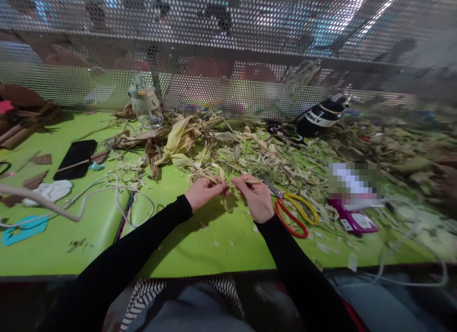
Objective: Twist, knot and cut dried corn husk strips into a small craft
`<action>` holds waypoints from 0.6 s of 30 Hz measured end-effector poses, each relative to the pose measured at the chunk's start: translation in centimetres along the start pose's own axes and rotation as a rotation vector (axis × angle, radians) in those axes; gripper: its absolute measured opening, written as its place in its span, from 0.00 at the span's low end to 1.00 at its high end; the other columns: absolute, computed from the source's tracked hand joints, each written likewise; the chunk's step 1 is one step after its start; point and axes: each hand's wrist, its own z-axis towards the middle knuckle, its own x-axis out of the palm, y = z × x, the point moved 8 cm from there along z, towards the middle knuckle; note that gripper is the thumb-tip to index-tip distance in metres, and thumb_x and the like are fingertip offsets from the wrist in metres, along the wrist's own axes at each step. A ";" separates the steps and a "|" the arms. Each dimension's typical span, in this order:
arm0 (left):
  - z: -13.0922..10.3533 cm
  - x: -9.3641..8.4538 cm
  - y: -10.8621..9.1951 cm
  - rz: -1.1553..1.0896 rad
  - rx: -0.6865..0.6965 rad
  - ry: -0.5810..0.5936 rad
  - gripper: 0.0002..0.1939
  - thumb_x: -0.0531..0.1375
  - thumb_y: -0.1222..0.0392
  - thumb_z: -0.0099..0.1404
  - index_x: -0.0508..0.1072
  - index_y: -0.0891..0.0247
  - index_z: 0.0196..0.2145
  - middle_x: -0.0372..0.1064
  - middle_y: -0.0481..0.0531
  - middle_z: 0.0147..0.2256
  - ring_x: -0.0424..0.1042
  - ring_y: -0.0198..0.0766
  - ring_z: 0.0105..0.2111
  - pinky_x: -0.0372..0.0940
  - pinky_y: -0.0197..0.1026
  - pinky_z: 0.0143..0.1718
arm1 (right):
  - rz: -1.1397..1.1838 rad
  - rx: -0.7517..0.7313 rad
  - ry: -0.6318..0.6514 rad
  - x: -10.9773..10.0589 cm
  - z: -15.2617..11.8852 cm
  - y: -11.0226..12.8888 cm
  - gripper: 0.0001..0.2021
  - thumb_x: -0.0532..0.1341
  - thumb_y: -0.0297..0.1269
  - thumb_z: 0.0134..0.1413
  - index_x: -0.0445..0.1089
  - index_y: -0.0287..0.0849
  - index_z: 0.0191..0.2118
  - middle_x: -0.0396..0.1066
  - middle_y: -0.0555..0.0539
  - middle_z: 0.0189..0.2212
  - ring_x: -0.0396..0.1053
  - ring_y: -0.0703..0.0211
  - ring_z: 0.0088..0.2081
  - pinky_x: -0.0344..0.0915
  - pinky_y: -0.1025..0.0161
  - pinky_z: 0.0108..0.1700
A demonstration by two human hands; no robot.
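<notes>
Centre of the frame, nearest us: we are pinching a thin strip of dried husk (230, 183) between both hands, just above the green table (214, 241). Our left hand (203, 191) is closing narrow on one end of the strip; our right hand (256, 196) is curling tight on the other, fingers (246, 180) folded over it. To work it well, we judge the grip should be staying close to the middle gap, tension even, so the strip is not tearing or slipping.

Just right of the right hand, scissors (294, 210) with red and yellow handles are lying on the table, near enough to snag a sleeve. Further right, a purple card (353, 220) is sitting among scraps. Lower left, a white cable (82, 203) is looping across the table, well apart from the hands; a black phone (75, 158) is lying beyond it at middle left.

Behind the hands, a heap of husks (185, 139) and trimmings is crowding the working space. At the back, a pale bottle (145, 103) and a black bottle (319, 118) are resting against the perforated screen (228, 46).
</notes>
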 end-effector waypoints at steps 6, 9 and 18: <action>0.1 0.1 -0.1 -0.211 -0.039 0.003 0.11 0.63 0.59 0.53 0.74 0.68 0.34 0.75 0.54 0.31 0.73 0.35 0.34 0.64 0.38 0.42 | 0.050 0.139 0.096 0.7 0.5 -1.3 0.23 0.52 0.58 0.53 0.69 0.42 0.29 0.67 0.49 0.22 0.61 0.64 0.22 0.57 0.66 0.22; 0.0 -0.1 -0.5 -0.239 -0.016 -0.040 0.13 0.64 0.60 0.52 0.74 0.69 0.36 0.75 0.54 0.31 0.73 0.36 0.35 0.64 0.40 0.44 | -0.199 0.057 0.201 1.5 0.2 -0.6 0.21 0.56 0.56 0.51 0.67 0.42 0.25 0.66 0.50 0.21 0.60 0.64 0.22 0.56 0.65 0.23; 0.4 -1.1 0.2 -0.201 0.002 -0.099 0.14 0.66 0.57 0.50 0.72 0.68 0.32 0.75 0.52 0.29 0.72 0.34 0.31 0.64 0.38 0.39 | -0.117 -0.055 0.484 3.7 -1.3 1.5 0.15 0.57 0.46 0.53 0.63 0.41 0.22 0.59 0.53 0.20 0.56 0.66 0.22 0.54 0.66 0.26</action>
